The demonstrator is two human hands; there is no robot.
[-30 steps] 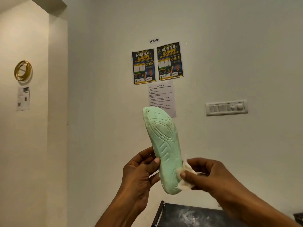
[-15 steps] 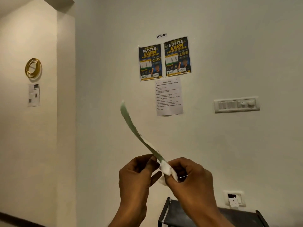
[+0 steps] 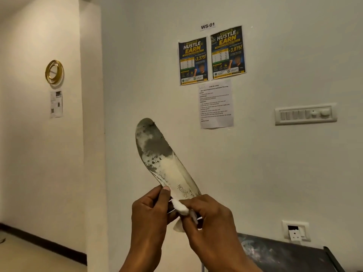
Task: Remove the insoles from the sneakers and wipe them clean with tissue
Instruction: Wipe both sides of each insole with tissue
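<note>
An insole (image 3: 161,158) is held up in front of the wall, toe end up and tilted left. Its top face shows toward me, worn grey at the toe and pale cream lower down, with printed letters near the heel. My left hand (image 3: 151,216) grips the heel end, thumb on the top face. My right hand (image 3: 212,218) pinches a small white wad of tissue (image 3: 181,208) against the insole's heel. No sneakers are in view.
A dark shelf top (image 3: 284,256) sits at the lower right below a wall socket (image 3: 295,230). Posters (image 3: 212,55), a printed sheet and a switch panel (image 3: 305,114) hang on the wall. A wall corner (image 3: 92,134) stands at the left.
The insole has been turned over from its mint-green underside, through edge-on, to its worn top face. Both hands kept their hold at the heel. The view shifted slightly left.
</note>
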